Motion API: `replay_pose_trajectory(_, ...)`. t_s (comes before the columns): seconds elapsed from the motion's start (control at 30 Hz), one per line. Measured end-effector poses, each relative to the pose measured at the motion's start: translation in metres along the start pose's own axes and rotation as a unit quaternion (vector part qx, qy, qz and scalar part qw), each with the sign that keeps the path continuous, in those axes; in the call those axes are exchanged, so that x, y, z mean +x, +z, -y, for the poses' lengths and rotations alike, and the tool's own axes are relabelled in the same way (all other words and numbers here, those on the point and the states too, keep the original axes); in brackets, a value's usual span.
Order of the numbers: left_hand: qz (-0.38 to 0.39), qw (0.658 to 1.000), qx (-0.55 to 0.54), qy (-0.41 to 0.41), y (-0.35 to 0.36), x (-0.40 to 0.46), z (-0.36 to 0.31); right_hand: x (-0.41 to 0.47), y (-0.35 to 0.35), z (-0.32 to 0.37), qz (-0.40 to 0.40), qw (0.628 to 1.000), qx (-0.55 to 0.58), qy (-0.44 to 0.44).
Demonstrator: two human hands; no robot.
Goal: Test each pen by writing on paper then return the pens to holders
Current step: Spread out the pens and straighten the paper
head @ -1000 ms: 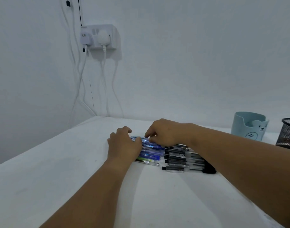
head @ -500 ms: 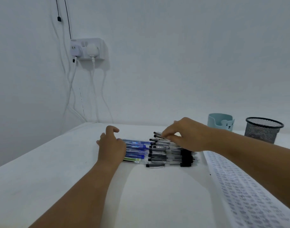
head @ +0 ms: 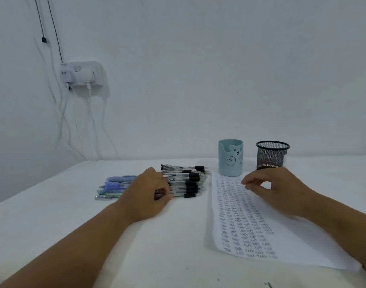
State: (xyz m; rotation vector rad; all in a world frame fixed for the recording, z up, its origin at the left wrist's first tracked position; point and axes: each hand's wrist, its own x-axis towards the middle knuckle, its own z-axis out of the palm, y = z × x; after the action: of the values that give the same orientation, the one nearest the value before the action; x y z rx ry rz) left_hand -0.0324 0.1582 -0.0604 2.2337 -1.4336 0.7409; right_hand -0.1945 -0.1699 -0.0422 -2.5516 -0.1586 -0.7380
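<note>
Black-capped clear pens [head: 189, 181] lie in a pile mid-table, with blue and green pens [head: 115, 185] in a row to their left. My left hand [head: 146, 196] sits on the left ends of the black pens, its fingers curled round one of them. A sheet of paper [head: 240, 225] covered in small written marks lies to the right. My right hand [head: 275, 189] hovers over the paper's far end, fingers loosely curled, holding nothing. A teal bear holder [head: 230, 161] and a black mesh holder [head: 270, 156] stand behind the paper.
The white table [head: 53, 215] meets a white wall at the back. A wall socket [head: 82, 73] with plugs and hanging cables is at the upper left, above the table's far left corner.
My right hand left the black pens and moved right over the paper. My left hand shifted right from the blue pens onto the black ones. The view swung right.
</note>
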Motion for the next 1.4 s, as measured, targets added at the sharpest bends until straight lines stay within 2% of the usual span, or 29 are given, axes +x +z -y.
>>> replay_pose_trajectory(0.17, -0.007, 1.000, -0.002, -0.031, -0.005, -0.002, 0.000, 0.000, -0.004, -0.009, -0.039, 0.998, 0.046, 0.019)
replay_pose_trajectory(0.4, 0.015, 0.999, -0.038, -0.006, -0.006, -0.004, -0.008, -0.003, 0.001, -0.020, -0.042, 0.998, 0.029, 0.039)
replay_pose_trajectory(0.63, 0.033, 0.999, -0.040, 0.001, -0.009, -0.004, -0.011, 0.000, 0.009, -0.027, 0.074, 0.995, -0.060, 0.007)
replay_pose_trajectory(0.9, -0.078, 0.995, -0.036, -0.045, -0.009, -0.002, -0.008, 0.001, 0.011, -0.028, 0.073, 0.995, -0.064, 0.006)
replay_pose_trajectory(1.03, -0.095, 0.989, -0.061, -0.099, -0.008, -0.002, -0.010, 0.002, 0.011, -0.027, 0.070, 0.995, -0.071, 0.001)
replay_pose_trajectory(1.17, -0.104, 0.987, -0.081, -0.095, -0.010, -0.001, -0.017, 0.000, 0.011, -0.025, 0.073, 0.994, -0.078, 0.003)
replay_pose_trajectory(1.27, -0.148, 0.984, -0.072, -0.074, -0.010, -0.001, -0.016, 0.001, 0.012, -0.025, 0.072, 0.994, -0.076, 0.007)
replay_pose_trajectory(1.4, -0.193, 0.972, -0.085, -0.106, -0.010, 0.000, -0.015, 0.003, 0.014, -0.024, 0.068, 0.995, -0.078, 0.004)
